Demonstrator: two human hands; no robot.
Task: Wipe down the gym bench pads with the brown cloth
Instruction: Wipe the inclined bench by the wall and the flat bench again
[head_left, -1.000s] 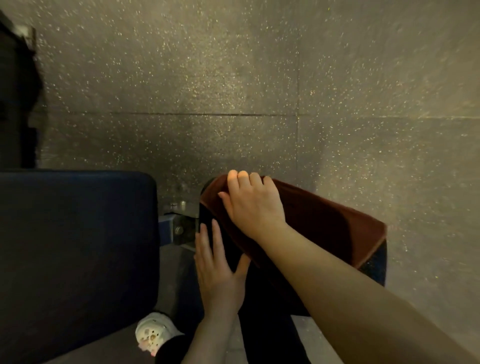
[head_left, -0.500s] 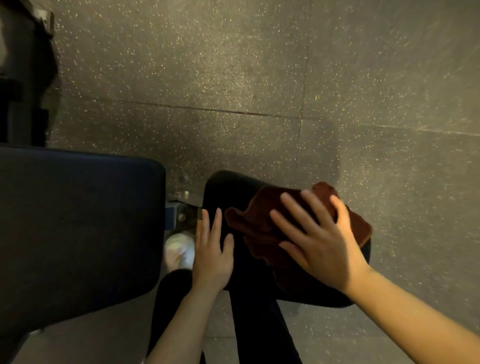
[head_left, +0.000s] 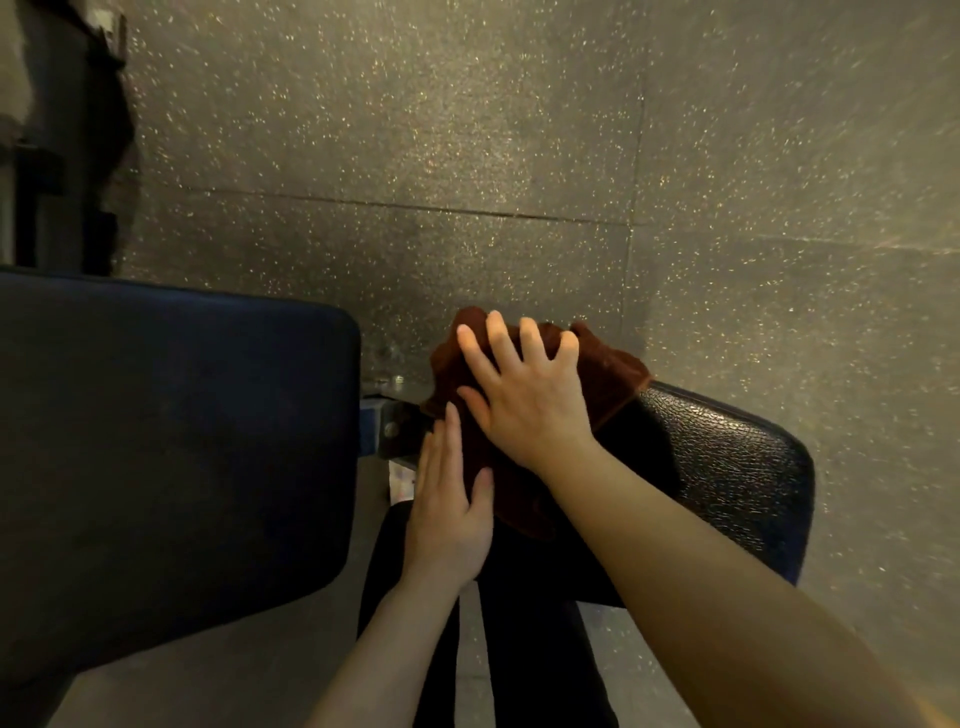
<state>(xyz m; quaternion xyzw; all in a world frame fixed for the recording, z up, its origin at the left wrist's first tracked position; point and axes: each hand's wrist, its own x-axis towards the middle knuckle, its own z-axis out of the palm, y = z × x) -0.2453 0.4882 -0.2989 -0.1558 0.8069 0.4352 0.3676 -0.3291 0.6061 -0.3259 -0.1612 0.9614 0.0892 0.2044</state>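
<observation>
Person, head view: two bare forearms, no sleeves visible; left hand and right hand without rings or gloves; black trousers below

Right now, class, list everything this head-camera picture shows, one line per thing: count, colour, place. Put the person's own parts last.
large bench pad: one, dark blue, left side of the picture.
small bench pad: one, black with a pebbled sheen, right of centre, under the cloth.
brown cloth: one, reddish brown, bunched on the small pad's far left end.
metal bracket: one, grey with a bolt, in the gap between the two pads.
rubber floor: speckled grey tiles, seams visible, across the top and right.
dark equipment: black, top left corner; too dim to identify.
trouser legs: black, bottom centre.
left hand: one, fingers straight, beside the cloth's near edge.
right hand: one, fingers spread, pressing on the cloth.
</observation>
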